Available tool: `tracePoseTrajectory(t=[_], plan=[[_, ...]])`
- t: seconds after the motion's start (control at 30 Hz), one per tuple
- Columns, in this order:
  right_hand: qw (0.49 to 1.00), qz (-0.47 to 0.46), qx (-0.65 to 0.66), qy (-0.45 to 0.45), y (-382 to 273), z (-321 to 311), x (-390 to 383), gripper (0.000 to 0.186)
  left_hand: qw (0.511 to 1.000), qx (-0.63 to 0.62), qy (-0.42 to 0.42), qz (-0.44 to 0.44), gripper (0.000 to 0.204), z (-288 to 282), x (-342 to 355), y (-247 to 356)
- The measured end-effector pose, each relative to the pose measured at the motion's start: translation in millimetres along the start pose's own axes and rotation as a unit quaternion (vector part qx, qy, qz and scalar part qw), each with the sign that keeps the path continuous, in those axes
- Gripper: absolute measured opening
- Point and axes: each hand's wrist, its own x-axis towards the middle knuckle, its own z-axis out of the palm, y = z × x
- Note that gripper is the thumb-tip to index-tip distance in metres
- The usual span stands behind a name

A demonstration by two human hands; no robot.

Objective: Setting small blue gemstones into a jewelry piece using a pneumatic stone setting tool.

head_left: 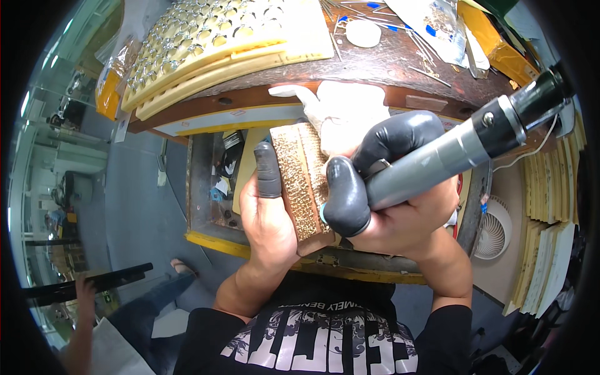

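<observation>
The working tip of a gray-and-black tool (437,159) is hidden behind the thumb of the right hand (406,219), and whether it touches the block (301,187) cannot be told. The block, brown-edged with a rough gold-colored face, sits at the center, above a pulled-out drawer (215,245). What forms that rough texture is too fine to make out. Most fingers of the left hand (269,219) are out of sight behind the block; its thumb, in a black cover (269,175), lies upright along the left edge, steadying the piece in a firm grasp. The right hand is curled around the tool, black-covered thumb and forefinger bent over its shaft, which slants toward the upper right. Both forearms rise from below, elbows bent. A crumpled white item (353,112), its kind unclear, stands just beyond the block, partly covered by the right hand. The surface (390,59) behind is cut off at the top. At lower left, a second person's hand (84,290) is blurred.
</observation>
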Motion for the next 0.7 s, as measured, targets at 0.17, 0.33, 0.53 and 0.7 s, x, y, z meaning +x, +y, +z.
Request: tracePoseTrajectory(t=[0.17, 0.33, 0.53, 0.7], plan=[[1.0, 0.012, 0.002, -0.004, 0.5, -0.4, -5.0, 0.016, 1.0, 0.023, 0.012, 0.007, 0.052, 0.8, -1.1, -1.3], [1.0, 0.005, 0.001, 0.002, -2.5, -0.5, -0.2, 0.015, 0.999, -0.04, 0.021, -0.003, 0.05, 3.9, 0.9, -2.5], [1.0, 0.021, 0.004, 0.002, -1.3, 0.5, -2.1, 0.016, 0.999, -0.019, 0.024, -0.01, 0.046, 2.5, 0.7, -1.6], [0.999, 0.033, 0.008, -0.002, -1.9, 0.7, -3.2, 0.016, 1.0, -0.024, 0.009, -0.005, 0.047, -1.8, 1.4, -4.2]])
